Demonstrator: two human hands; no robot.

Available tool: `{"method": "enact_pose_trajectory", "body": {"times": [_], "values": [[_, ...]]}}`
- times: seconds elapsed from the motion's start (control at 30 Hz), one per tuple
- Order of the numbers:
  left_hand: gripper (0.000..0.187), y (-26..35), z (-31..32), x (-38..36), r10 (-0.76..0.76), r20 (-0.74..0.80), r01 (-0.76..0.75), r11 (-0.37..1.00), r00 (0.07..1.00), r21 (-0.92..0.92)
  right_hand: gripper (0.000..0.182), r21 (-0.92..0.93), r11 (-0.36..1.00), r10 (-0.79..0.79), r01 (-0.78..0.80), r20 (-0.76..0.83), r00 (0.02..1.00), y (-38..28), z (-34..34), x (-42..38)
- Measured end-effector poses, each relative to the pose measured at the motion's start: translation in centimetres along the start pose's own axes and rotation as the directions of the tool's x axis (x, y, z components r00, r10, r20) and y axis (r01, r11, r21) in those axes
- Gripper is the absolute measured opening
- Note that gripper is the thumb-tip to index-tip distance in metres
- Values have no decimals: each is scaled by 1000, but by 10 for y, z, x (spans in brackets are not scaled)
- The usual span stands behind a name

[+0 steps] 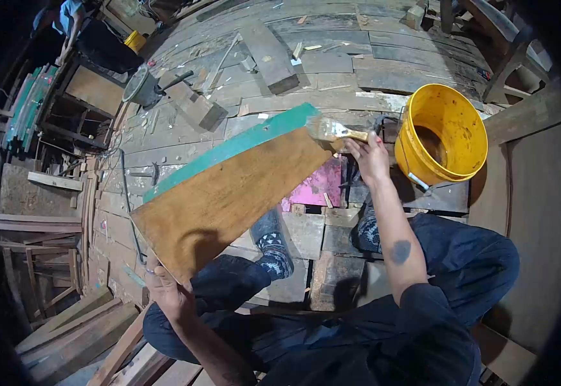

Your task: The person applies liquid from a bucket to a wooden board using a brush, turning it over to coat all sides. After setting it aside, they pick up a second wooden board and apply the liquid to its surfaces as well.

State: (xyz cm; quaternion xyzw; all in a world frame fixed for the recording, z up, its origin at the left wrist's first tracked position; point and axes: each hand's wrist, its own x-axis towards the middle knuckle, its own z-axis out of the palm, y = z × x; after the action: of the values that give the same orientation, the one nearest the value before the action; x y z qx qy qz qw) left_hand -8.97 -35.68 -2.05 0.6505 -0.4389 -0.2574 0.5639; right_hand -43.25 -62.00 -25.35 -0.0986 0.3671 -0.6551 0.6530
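A wide wooden board (229,190), brown on its face with a green painted strip (242,143) along the far edge, lies tilted in front of me above my legs. My left hand (168,293) grips its near-left corner. In my right hand (370,157) is a paintbrush (338,130), held by its handle, with the bristles at the board's far-right end on the green strip. Just right of that hand stands a yellow bucket (412,151), its inside stained and a little dark matter at the bottom.
Wooden blocks (269,58) and scraps lie on the plank floor ahead. A pink panel (319,186) is below the board's right end. Lumber (78,334) is stacked at the left, near a hammer (152,172). Another person (74,19) is at the far left.
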Motion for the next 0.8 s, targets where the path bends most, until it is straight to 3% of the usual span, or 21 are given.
{"method": "enact_pose_trajectory", "body": {"times": [0.17,0.23,0.3,0.37,0.4,0.43,0.5,0.57,0.63,0.67,0.77,0.8], "values": [[49,-6,-1,3,29,23,-24,983,999,-184,35,-112,987,-137,117,-189,972,14,-32,11],[50,-5,3,5,29,22,-23,967,999,-255,33,-395,880,-306,263,-49,951,17,-32,13],[53,2,8,4,55,3,-54,992,998,-115,30,-724,640,-311,257,63,948,19,-35,18],[52,-5,4,4,57,42,-47,975,997,-219,30,-538,821,-168,193,96,981,18,-19,9],[52,-7,2,5,62,78,-34,946,995,-321,31,-453,858,-192,241,152,970,23,-23,17],[52,-6,1,4,58,78,-31,949,995,-315,39,-274,940,-162,205,171,972,16,-17,12],[53,-5,2,4,36,46,-24,972,998,-235,39,-97,974,-188,206,167,968,4,-12,13],[54,-9,1,6,77,84,-50,959,993,-280,39,-133,959,-224,249,178,958,-2,-9,13],[55,-11,1,7,124,122,-78,942,985,-328,38,-340,885,-279,317,157,947,1,-11,16],[54,-10,1,7,122,129,-78,949,984,-306,37,-567,770,-257,294,147,955,9,-25,29],[54,-11,0,6,107,108,-73,957,988,-280,36,-564,779,-170,274,232,958,20,-32,27],[54,-12,-1,6,95,82,-68,956,992,-284,36,-386,884,-178,265,247,953,16,-23,17]]}}
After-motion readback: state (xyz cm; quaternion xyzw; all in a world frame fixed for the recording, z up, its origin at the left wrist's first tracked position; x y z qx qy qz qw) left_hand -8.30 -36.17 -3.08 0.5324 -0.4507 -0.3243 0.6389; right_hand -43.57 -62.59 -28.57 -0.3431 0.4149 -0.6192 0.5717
